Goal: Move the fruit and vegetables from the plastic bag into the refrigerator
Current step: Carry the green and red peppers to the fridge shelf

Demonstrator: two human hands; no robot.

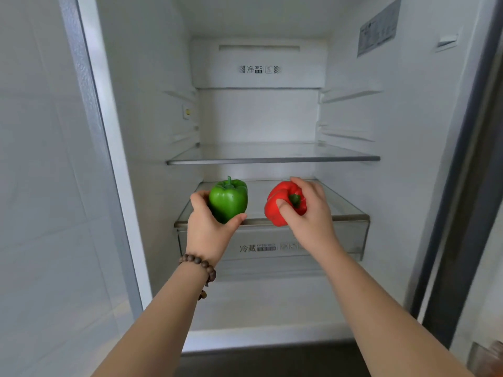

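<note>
The refrigerator (152, 131) stands open in front of me, its white inside lit. My left hand (208, 229) grips a green bell pepper (230, 198) from below, stem up, at the front edge of the lower glass shelf (345, 208). My right hand (313, 213) grips a red bell pepper (280, 202), tilted with its green stem facing me, at the same front edge. Both peppers are about level with that shelf; whether they rest on it I cannot tell. The plastic bag is out of view.
An upper glass shelf (272, 159) spans the fridge above the peppers. Below the lower shelf sits a clear drawer (340, 240) with printed lettering. The open fridge door (462, 186) stands at the right, and a pale panel (40, 186) fills the left.
</note>
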